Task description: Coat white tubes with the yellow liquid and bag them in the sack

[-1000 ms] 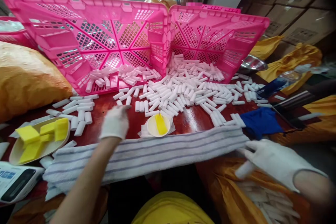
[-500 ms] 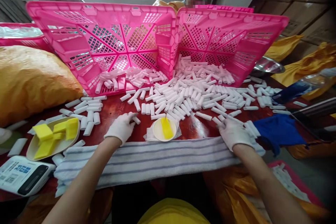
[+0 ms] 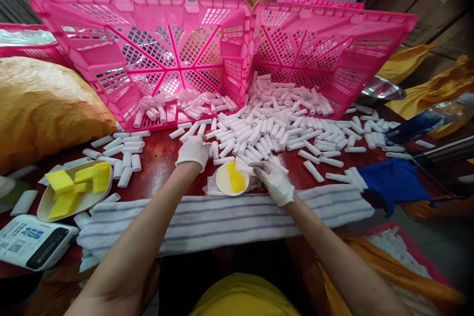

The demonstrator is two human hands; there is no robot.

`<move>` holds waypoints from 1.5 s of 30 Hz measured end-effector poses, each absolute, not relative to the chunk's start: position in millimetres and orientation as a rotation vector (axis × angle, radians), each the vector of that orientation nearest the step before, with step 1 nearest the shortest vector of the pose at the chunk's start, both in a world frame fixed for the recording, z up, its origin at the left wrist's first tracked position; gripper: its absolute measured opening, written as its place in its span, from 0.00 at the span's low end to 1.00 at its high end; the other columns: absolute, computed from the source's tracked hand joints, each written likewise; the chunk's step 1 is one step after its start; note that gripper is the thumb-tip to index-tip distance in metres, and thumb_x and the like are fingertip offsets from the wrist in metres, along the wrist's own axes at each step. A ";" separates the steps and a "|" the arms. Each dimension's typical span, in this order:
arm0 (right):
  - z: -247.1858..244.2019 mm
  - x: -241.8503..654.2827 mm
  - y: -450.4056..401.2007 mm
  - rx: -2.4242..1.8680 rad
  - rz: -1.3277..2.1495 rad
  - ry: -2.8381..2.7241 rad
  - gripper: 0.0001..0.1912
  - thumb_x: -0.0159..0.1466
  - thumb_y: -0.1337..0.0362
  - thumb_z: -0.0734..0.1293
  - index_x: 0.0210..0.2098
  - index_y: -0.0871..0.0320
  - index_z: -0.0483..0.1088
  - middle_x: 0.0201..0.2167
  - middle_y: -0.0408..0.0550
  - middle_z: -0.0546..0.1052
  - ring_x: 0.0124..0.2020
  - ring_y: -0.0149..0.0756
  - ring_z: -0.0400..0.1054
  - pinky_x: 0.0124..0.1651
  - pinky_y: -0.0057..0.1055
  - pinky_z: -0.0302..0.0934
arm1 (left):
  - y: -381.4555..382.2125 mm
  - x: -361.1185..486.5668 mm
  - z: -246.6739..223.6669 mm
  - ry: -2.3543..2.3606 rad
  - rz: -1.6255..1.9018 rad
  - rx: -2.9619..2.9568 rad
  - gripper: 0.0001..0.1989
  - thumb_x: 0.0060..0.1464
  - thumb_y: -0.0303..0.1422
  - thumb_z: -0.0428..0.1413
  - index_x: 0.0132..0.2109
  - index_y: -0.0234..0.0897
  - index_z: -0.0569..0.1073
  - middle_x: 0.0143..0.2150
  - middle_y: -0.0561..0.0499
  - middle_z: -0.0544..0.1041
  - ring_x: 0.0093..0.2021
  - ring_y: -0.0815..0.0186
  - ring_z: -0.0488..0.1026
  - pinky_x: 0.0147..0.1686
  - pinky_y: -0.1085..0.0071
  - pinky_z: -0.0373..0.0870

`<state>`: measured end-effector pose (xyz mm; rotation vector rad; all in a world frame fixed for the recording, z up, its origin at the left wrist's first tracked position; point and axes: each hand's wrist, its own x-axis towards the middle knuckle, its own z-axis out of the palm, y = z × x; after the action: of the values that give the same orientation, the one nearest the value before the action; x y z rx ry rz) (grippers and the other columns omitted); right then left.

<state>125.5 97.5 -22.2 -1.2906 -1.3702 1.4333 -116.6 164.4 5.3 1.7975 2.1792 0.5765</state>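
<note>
My right hand [image 3: 273, 181], in a white glove with dark-smudged fingertips, pinches a short white tube [image 3: 244, 170]. The tube's far end is at the yellow sponge piece [image 3: 234, 177] in a small round white dish [image 3: 220, 183]. A thin pin-like rod [image 3: 234, 160] stands up at the sponge's far end. My left hand [image 3: 192, 152], also gloved, is closed at the left edge of a heap of white tubes [image 3: 255, 131]; its fingertips are partly hidden, and what they grip is unclear.
Two pink baskets [image 3: 148, 2] lie tipped behind the heap. At left are a dish [image 3: 45, 207] of yellow sponges, a white device [image 3: 37, 242] and an orange sack [image 3: 48, 108]. A striped towel [image 3: 229, 222] lines the front edge; a blue cloth [image 3: 394, 177] lies right.
My right hand has moved left from the table's right side, bringing a white tube to the yellow sponge. My left hand has moved right and away from me, to the heap's edge.
</note>
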 end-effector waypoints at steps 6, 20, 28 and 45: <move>-54.2 127.9 101.0 -1.070 0.862 -1.853 0.11 0.60 0.60 0.66 0.40 0.56 0.73 0.36 0.48 0.76 0.40 0.36 0.70 0.47 0.36 0.66 | 162.5 -111.4 -2.8 2.327 0.446 1.704 0.20 0.56 0.40 0.49 0.51 0.34 0.71 0.46 0.35 0.72 0.45 0.51 0.71 0.45 0.56 0.64; -46.0 132.6 88.9 -1.089 0.853 -1.905 0.16 0.62 0.63 0.64 0.50 0.53 0.71 0.45 0.50 0.75 0.44 0.38 0.71 0.49 0.37 0.67 | 112.1 -133.6 3.2 2.248 0.658 1.860 0.16 0.54 0.43 0.52 0.44 0.39 0.75 0.42 0.43 0.75 0.45 0.53 0.69 0.44 0.60 0.65; -47.1 128.4 78.4 -1.086 0.898 -1.887 0.14 0.61 0.63 0.67 0.47 0.55 0.72 0.41 0.50 0.76 0.42 0.37 0.70 0.48 0.37 0.66 | 63.6 -123.7 -3.6 1.623 1.122 1.143 0.25 0.49 0.53 0.55 0.46 0.38 0.68 0.37 0.49 0.75 0.32 0.66 0.74 0.36 0.68 0.71; -21.0 131.7 58.4 -1.227 1.402 -1.219 0.17 0.58 0.51 0.67 0.39 0.58 0.70 0.25 0.43 0.71 0.25 0.28 0.63 0.26 0.25 0.57 | 26.8 -81.8 -7.6 1.392 0.982 1.313 0.15 0.53 0.38 0.55 0.45 0.36 0.70 0.42 0.49 0.75 0.40 0.67 0.71 0.40 0.73 0.68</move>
<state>131.7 58.4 -21.0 -1.2265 -1.2186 1.4022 -81.8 26.8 -7.6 1.3129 1.3925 0.9821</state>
